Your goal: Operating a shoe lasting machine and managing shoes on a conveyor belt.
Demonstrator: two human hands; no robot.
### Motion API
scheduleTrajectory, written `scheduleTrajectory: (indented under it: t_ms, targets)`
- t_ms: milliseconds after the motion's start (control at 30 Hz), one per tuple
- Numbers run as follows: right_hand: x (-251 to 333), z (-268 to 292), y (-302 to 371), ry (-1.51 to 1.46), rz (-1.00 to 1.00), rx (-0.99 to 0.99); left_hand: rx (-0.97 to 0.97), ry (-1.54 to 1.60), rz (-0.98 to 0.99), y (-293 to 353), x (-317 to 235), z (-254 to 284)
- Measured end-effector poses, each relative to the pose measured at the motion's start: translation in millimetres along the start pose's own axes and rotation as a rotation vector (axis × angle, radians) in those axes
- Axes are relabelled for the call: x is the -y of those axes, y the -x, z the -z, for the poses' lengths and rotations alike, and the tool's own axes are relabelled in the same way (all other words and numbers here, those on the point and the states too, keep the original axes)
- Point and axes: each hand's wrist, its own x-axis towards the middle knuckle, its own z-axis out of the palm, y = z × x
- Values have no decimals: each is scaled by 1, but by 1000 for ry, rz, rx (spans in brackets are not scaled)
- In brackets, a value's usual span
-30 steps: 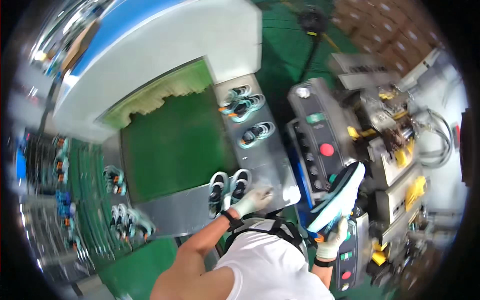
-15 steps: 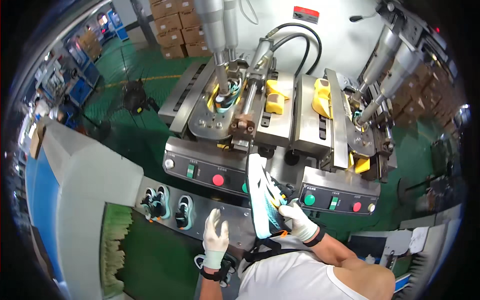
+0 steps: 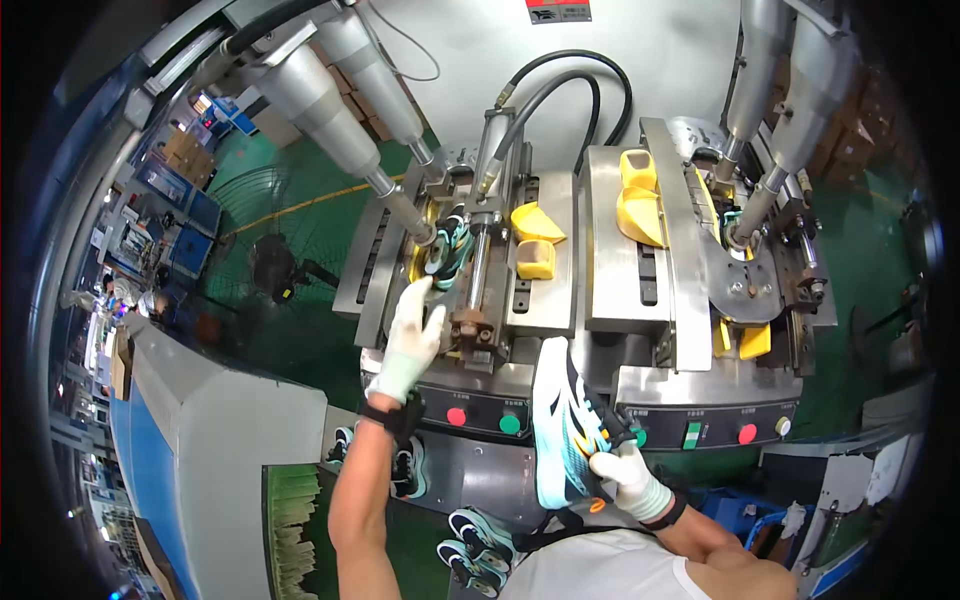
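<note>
- Landmark: green button (image 3: pixel 510 425) on the control panel of the left-side press; all positions noted from it.
- My right hand (image 3: pixel 628 475), white-gloved, is to the right of the button and nearer to me, closed around the heel end of a sports shoe (image 3: pixel 558 440).
- That shoe stands just right of the button, tilted up on its heel end, toe pointing away from me, pale turquoise-and-white sole turned to the left; an orange loop (image 3: pixel 597 505) shows at the heel.
- My left hand (image 3: pixel 408 345), also gloved, is beyond the button and to its left, thumb and fingers spread wide.
- Its fingertips are at a second shoe (image 3: pixel 455 248), which sits in the press farther beyond the button; contact or a small gap, I cannot tell.
- Yellow blocks (image 3: pixel 536 260) rest on a metal plate beyond the button.
- Red button (image 3: pixel 457 416): left of the green one, same panel.
- A pair of shoes (image 3: pixel 475 550) lies nearer to me than the button, slightly left.
</note>
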Motion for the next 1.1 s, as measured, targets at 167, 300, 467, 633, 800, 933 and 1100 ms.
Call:
scheduleTrajectory:
  t_ms: [167,300,467,633,800,933,1100]
  targets:
    - [-2,23,-4,-11,-41,67,37,-188,209,-71,106,-62]
    - [12,31,6,118,2,-87,209,-235,536,-127,110,-107]
    - [18,24,-2,51,-7,-191,202,-243,502,-152,147,-110]
    - [28,3,-21,147,31,-220,168,-329,514,-158,107,-63]
    - [22,-16,-43,209,3,-146,-139,-38,328,-65,46,27]
    - [13,-65,-118,125,36,14,-308,242,442,66,0,57]
    - [-8,-121,-301,86,-198,36,-372,319,696,252,-32,26]
